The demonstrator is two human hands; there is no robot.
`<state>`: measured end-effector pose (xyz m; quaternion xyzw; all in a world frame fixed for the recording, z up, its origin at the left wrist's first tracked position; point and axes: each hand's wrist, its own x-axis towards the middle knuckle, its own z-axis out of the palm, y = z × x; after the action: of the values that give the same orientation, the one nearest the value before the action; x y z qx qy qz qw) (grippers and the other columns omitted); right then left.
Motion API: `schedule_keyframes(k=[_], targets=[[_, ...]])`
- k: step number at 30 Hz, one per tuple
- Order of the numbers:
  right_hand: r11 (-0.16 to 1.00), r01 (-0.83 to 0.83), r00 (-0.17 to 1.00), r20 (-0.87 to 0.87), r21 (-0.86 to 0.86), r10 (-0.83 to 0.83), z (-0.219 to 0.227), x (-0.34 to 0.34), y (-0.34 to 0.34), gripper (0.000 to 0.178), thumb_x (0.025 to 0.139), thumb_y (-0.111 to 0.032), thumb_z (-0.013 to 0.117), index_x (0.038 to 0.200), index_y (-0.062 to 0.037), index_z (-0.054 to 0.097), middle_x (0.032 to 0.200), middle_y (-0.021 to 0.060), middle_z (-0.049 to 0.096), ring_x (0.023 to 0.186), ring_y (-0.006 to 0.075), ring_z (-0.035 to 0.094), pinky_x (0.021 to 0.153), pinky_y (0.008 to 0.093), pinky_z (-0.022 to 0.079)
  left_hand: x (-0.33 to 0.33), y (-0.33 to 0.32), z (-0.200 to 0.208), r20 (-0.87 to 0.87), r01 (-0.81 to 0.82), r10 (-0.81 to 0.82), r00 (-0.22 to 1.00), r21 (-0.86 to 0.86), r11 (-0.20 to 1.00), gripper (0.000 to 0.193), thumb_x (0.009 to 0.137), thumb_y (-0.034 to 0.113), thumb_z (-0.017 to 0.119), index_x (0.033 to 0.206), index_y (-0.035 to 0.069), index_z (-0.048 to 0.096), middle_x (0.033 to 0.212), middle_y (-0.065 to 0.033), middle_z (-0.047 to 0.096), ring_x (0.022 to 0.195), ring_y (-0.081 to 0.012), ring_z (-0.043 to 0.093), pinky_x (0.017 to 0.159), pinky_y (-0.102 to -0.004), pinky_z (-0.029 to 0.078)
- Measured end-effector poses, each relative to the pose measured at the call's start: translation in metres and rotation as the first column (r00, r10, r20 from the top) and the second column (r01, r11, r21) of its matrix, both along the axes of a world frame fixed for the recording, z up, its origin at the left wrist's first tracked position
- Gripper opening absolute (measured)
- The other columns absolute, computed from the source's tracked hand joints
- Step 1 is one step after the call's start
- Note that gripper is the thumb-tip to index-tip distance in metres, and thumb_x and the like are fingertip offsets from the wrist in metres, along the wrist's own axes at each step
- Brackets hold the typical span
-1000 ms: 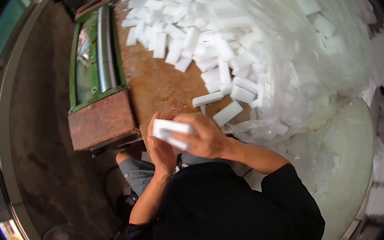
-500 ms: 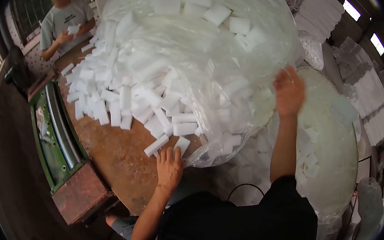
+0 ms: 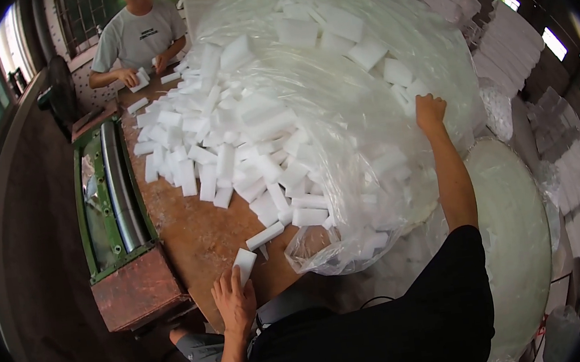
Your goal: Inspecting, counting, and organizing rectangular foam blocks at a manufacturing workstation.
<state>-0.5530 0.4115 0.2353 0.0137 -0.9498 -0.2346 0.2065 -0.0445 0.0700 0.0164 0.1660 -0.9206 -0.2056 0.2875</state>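
My left hand (image 3: 234,303) has its fingers on a small white foam block (image 3: 245,263) at the near edge of the brown tabletop (image 3: 200,236). Farther right, my right hand (image 3: 431,111) is closed like a fist on the clear plastic bag (image 3: 371,144), gripping its film. The bag bulges over the table, full of white blocks, and its loose mouth hangs toward me. A heap of similar foam blocks (image 3: 189,165) spills from it across the table. One loose block (image 3: 265,236) lies just beyond my left hand.
At the far left a co-worker (image 3: 141,44) in a grey shirt handles white blocks. A green-framed machine with a metal roller (image 3: 121,191) runs along the table's left side. Another large plastic-covered bundle (image 3: 514,228) stands at right, with stacked white sheets (image 3: 569,144) behind it.
My left hand has drawn a foam block toward me, away from the heap. My right hand, open and blurred before, has closed on the bag's film. The view has shifted.
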Motion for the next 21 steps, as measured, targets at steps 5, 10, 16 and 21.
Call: schedule_keyframes(k=[5, 10, 16, 21], targets=[[0.691, -0.457, 0.883, -0.376, -0.56, 0.28, 0.039, 0.069, -0.04, 0.042, 0.085, -0.024, 0.077, 0.12, -0.0045, 0.067, 0.104, 0.0171, 0.07, 0.1, 0.0344, 0.068, 0.092, 0.043, 0.051, 0.01, -0.008, -0.004, 0.059, -0.032, 0.032, 0.998, -0.005, 0.999, 0.054, 0.077, 0.009, 0.073, 0.128, 0.005, 0.057, 0.119, -0.017, 0.058, 0.107, -0.0374, 0.055, 0.086, -0.0478, 0.043], [0.06, -0.739, 0.392, -0.355, -0.672, 0.849, 0.022, 0.139, -0.122, 0.06, 0.084, -0.009, 0.075, 0.137, -0.003, 0.048, 0.128, 0.0159, 0.057, 0.117, 0.0295, 0.057, 0.104, 0.0369, 0.043, 0.015, -0.014, 0.014, 0.128, -0.075, 0.089, 0.988, -0.112, 0.991, 0.045, 0.078, 0.008, 0.068, 0.121, 0.004, 0.059, 0.113, -0.0175, 0.058, 0.109, -0.0363, 0.054, 0.087, -0.0477, 0.041], [-0.061, -0.437, -0.04, -0.048, -0.897, 0.998, -0.011, 0.259, -0.266, 0.078, 0.072, -0.006, 0.085, 0.138, -0.0047, 0.043, 0.101, 0.0108, 0.065, 0.095, 0.0225, 0.063, 0.088, 0.0345, 0.05, 0.037, -0.018, 0.012, 0.18, -0.164, 0.203, 0.962, -0.211, 0.964, 0.026, 0.08, 0.011, 0.06, 0.105, 0.005, 0.058, 0.111, -0.0169, 0.056, 0.106, -0.0334, 0.054, 0.09, -0.0462, 0.039], [-0.142, -0.472, -0.197, -0.053, -0.87, 0.979, -0.098, 0.307, -0.371, 0.063, 0.07, -0.015, 0.089, 0.12, -0.0038, 0.051, 0.099, 0.0141, 0.069, 0.093, 0.0317, 0.068, 0.082, 0.0391, 0.053, 0.028, -0.015, 0.012, 0.197, -0.197, 0.218, 0.956, -0.121, 0.973, 0.039, 0.074, 0.028, 0.079, 0.098, 0.007, 0.057, 0.103, -0.0135, 0.056, 0.101, -0.0301, 0.054, 0.083, -0.0434, 0.04]])
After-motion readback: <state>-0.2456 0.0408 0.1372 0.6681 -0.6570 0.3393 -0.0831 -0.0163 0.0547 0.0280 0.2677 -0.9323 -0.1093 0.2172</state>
